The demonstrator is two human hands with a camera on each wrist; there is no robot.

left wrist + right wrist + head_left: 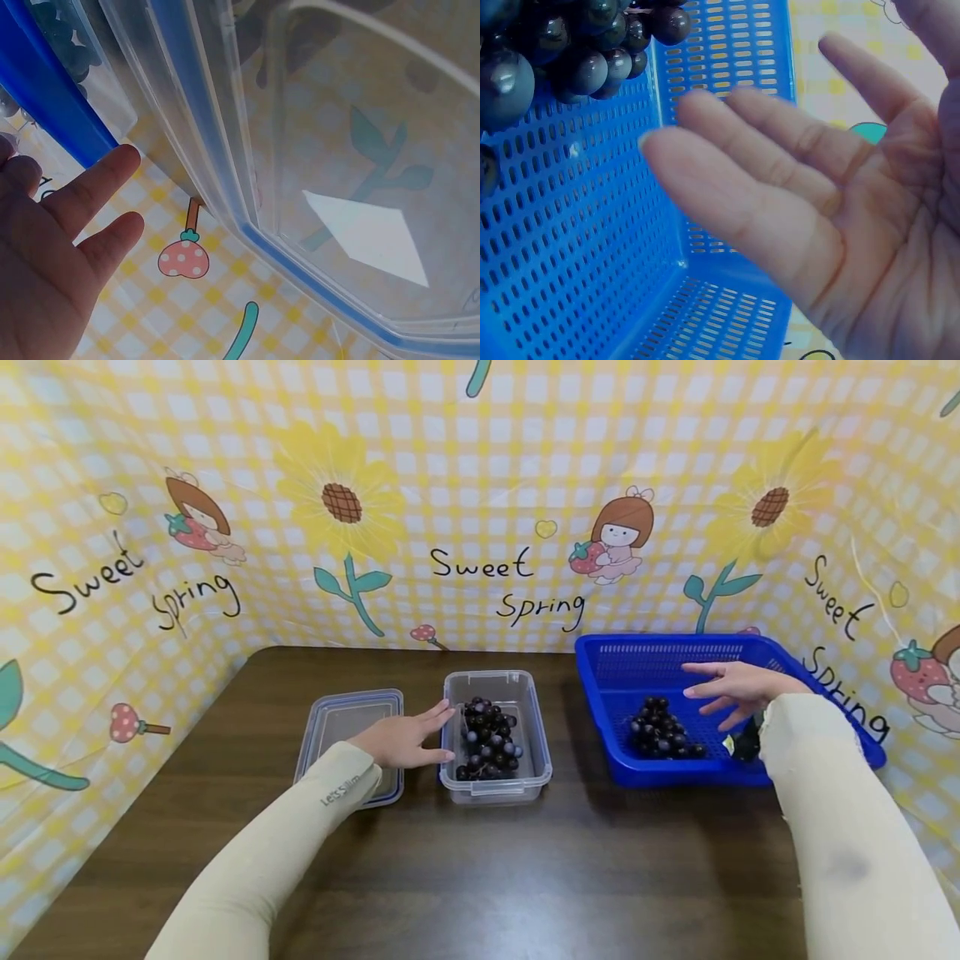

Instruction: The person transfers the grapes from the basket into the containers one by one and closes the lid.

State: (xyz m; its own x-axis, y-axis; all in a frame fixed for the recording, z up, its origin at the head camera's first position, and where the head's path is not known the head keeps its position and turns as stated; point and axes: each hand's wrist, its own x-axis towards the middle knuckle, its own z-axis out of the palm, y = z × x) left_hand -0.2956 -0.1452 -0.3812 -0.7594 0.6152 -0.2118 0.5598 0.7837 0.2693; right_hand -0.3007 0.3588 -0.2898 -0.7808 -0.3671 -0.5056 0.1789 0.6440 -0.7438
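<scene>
My left hand [401, 741] reaches to the left rim of a clear plastic container [536, 739], fingers spread and fingertips right at the rim. Inside the container lies a bunch of dark grapes [491, 739]. A clear lid [341, 714] with a blue seal lies partly under my left hand and sleeve; the left wrist view shows this lid [352, 255] close up. Over a blue perforated basket [622, 768] hovers my right hand [738, 687], holding nothing, its fingers extended. Another bunch of grapes [660, 731] rests in the basket's left part, also visible as grapes [592, 45] in the right wrist view.
A brown wooden table [480, 868] carries everything. Behind it and on both sides hangs a yellow checked cloth [480, 485] with printed flowers and lettering. Below my right wrist shows a small black object [744, 745] with a yellow-and-white patch.
</scene>
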